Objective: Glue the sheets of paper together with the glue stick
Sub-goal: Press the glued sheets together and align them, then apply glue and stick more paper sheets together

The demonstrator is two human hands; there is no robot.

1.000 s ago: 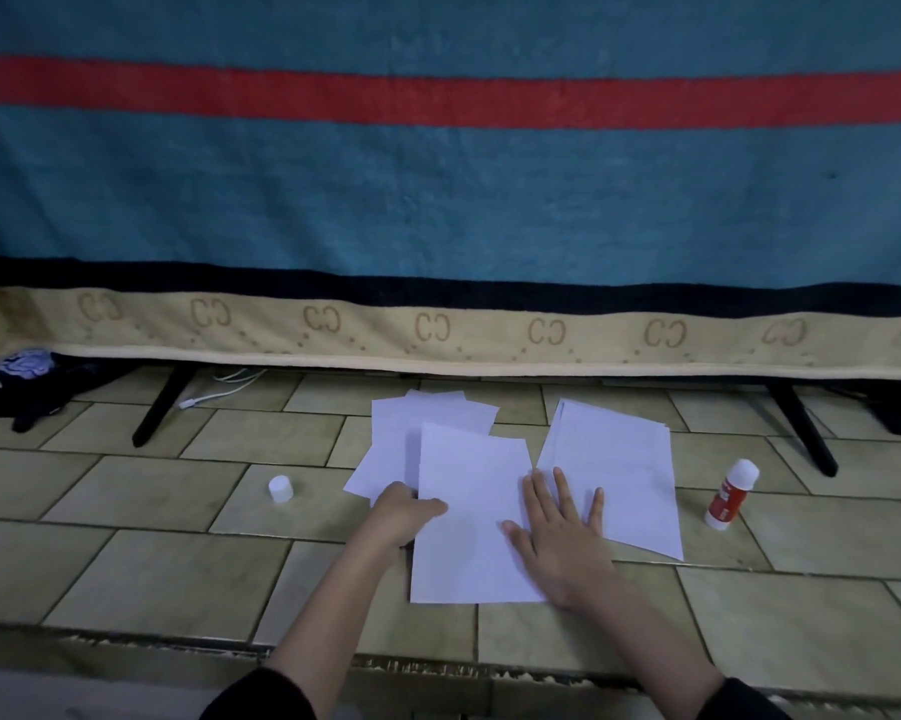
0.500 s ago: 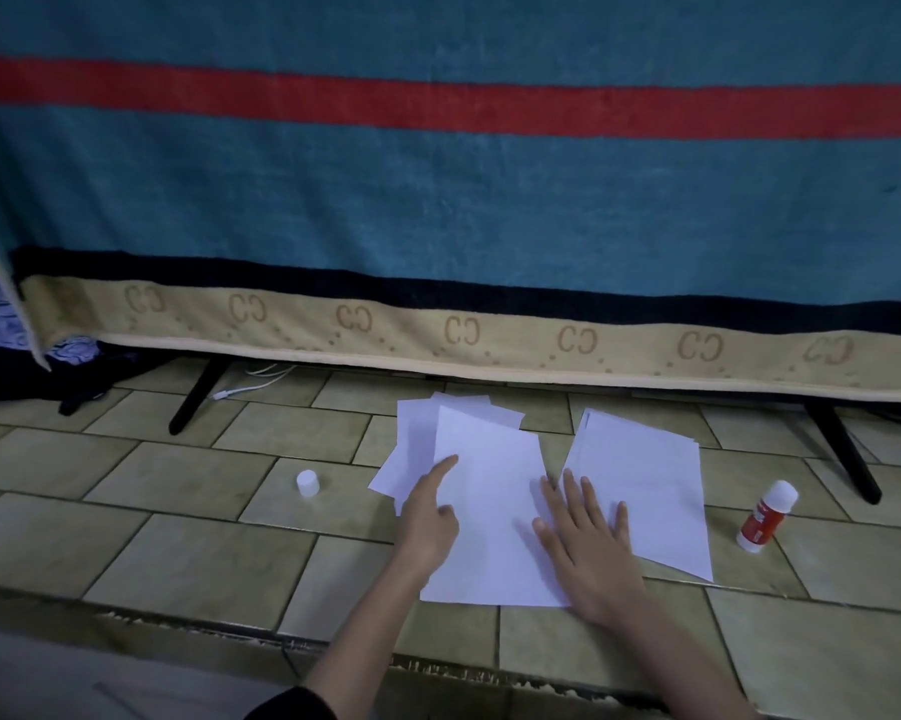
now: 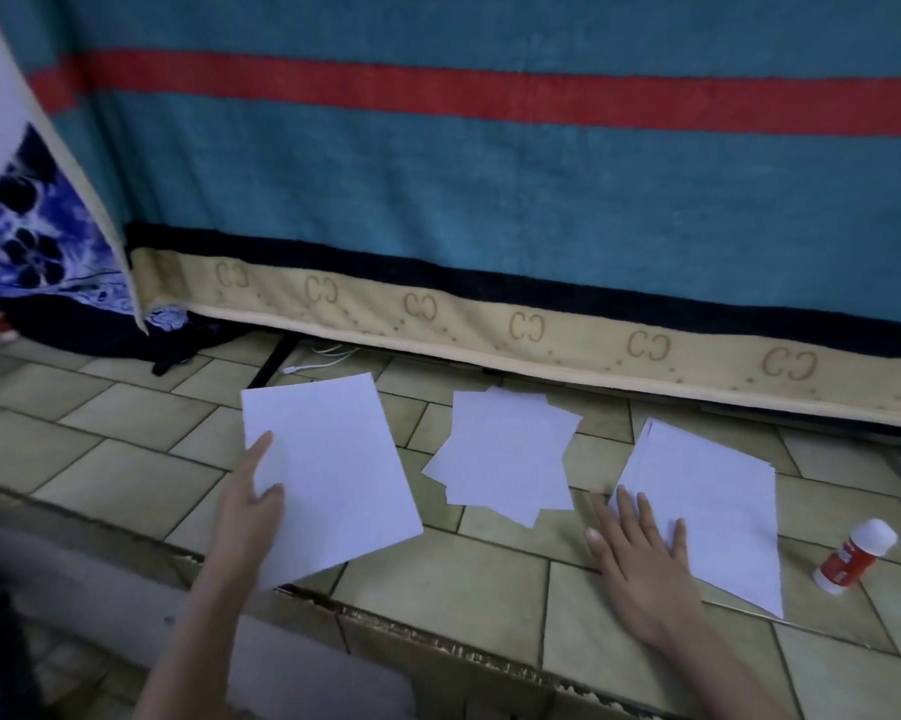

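Lifted off the middle pile since the earlier frame and carried out to the left: one single sheet (image 3: 328, 475), pinched at its left edge by the left hand (image 3: 248, 504), thumb on top, the other fingers hidden beneath. Tilted, near corner jutting past the ragged tile edge. View swung leftward too, with the loose white cap gone from sight.

Behind everything, hung across the far side: a big teal blanket (image 3: 490, 189) with a red stripe, a black band and a tan patterned hem ending just above the floor. Beyond its left edge, blue-and-white patterned cloth (image 3: 27, 236) above dark fabric. Under the hem, a black slanted leg and a white cable (image 3: 315, 358).

Below, a floor of pale yellowish tiles (image 3: 126, 485), broken off along a rough near edge.

At the right, a squared stack of sheets (image 3: 713, 501), with the right hand (image 3: 640, 558) flat and spread on its near left corner, fingers straight. In the middle, a fanned pile (image 3: 505, 454), untouched, apart from both neighbours by bare tile.

Farthest right, just off the stack: the glue stick (image 3: 856, 556), red body, white cap on, lying tilted on the tile. Open tile in front of the middle pile and to the left of the raised sheet.
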